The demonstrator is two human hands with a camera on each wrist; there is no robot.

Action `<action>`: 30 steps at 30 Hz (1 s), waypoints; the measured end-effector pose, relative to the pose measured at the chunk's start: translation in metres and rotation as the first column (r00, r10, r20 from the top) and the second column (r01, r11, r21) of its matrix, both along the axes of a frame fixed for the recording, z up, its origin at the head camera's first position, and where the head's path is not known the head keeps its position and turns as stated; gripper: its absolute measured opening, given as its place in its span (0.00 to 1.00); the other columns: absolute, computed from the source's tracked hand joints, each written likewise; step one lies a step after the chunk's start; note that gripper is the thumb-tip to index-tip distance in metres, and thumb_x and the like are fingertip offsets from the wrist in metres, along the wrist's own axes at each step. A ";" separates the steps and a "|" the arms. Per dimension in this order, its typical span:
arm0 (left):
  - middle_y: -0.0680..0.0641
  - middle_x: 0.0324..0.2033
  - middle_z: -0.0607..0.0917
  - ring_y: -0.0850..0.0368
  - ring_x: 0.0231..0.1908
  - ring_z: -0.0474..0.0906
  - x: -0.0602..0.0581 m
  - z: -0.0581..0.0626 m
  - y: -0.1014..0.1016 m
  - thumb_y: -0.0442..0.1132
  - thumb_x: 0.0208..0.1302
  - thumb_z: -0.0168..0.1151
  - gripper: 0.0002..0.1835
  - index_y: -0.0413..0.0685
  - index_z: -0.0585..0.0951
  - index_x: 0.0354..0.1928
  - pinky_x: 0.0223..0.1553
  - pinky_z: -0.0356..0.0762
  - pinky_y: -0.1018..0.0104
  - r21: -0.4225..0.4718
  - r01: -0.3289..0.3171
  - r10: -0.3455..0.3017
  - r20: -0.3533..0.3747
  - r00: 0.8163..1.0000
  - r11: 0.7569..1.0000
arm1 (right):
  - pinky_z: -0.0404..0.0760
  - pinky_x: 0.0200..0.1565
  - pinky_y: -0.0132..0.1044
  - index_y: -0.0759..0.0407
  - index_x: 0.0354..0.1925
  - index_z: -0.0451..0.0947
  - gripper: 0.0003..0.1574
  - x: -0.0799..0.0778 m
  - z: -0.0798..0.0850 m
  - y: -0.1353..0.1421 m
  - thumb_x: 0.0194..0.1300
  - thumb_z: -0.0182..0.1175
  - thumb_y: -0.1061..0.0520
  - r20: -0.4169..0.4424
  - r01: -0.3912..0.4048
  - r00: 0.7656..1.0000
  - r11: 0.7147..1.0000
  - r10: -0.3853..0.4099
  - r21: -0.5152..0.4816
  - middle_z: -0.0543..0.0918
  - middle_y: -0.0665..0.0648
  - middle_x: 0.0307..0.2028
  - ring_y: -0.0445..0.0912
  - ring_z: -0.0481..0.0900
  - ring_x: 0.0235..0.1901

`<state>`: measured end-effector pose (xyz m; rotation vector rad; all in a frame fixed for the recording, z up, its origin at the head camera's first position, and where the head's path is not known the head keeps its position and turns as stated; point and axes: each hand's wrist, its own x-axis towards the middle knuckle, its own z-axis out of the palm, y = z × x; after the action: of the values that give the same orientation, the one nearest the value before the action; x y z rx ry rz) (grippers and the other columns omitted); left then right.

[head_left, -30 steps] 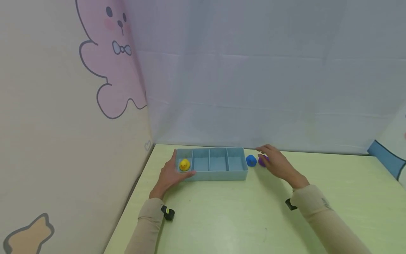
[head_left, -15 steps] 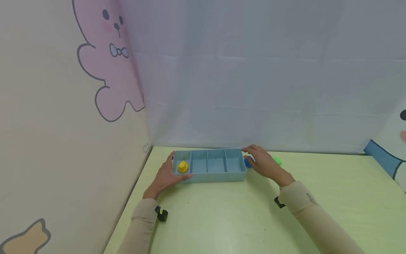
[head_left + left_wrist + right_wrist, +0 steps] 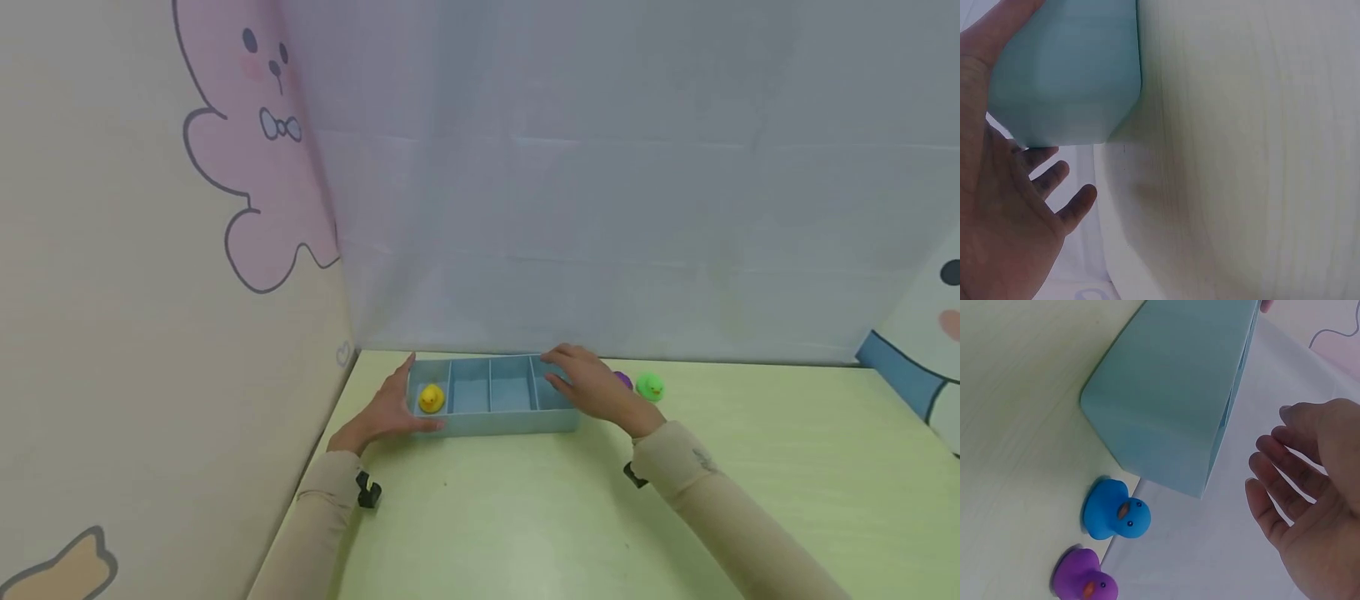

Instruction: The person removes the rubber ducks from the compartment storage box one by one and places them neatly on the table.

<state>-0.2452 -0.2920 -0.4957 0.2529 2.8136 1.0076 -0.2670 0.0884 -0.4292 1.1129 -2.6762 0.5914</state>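
A light blue box (image 3: 502,423) with several compartments stands near the back of the table. My left hand (image 3: 382,410) holds its left end, the thumb along the front wall and the fingers at the end side. A yellow rubber duck (image 3: 431,399) sits in the leftmost compartment; the others I can see into hold nothing. Over the rightmost compartment hovers my right hand (image 3: 588,387), fingers loosely bent and gripping nothing. Just off the box's right end, the right wrist view shows a blue rubber duck (image 3: 1116,512), which my right hand hides from the head view.
A purple duck (image 3: 622,380), partly covered by my right hand, and a green duck (image 3: 650,386) stand right of the box. A pale curtain (image 3: 600,250) hangs behind the table (image 3: 487,517). A wall (image 3: 150,375) with cartoon figures borders the left side.
My right hand has moved left, from the purple duck past the blue duck to above the rightmost compartment. The green duck has come into view. My left hand stays on the box.
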 end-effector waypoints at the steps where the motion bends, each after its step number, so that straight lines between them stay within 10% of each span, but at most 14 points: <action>1: 0.37 0.81 0.51 0.34 0.79 0.52 0.000 0.000 0.000 0.67 0.44 0.78 0.76 0.53 0.36 0.83 0.75 0.56 0.30 -0.004 0.006 -0.006 0.002 1.000 1.000 | 0.81 0.58 0.55 0.68 0.61 0.77 0.22 -0.001 0.000 -0.003 0.73 0.61 0.60 -0.004 -0.013 1.000 1.000 0.013 0.000 0.83 0.64 0.54 0.58 0.82 0.54; 30: 0.39 0.78 0.60 0.36 0.72 0.65 -0.005 -0.004 0.004 0.66 0.43 0.79 0.73 0.60 0.40 0.82 0.74 0.54 0.28 -0.008 -0.029 0.029 0.016 0.999 1.000 | 0.80 0.62 0.52 0.62 0.65 0.76 0.24 -0.017 -0.003 -0.059 0.75 0.59 0.56 0.062 -0.098 0.993 0.995 0.098 -0.012 0.83 0.61 0.58 0.56 0.81 0.58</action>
<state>-0.2505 -0.2882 -0.5000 0.2026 2.8141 0.9993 -0.2838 0.0297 -0.4327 1.2499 -2.6803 0.6639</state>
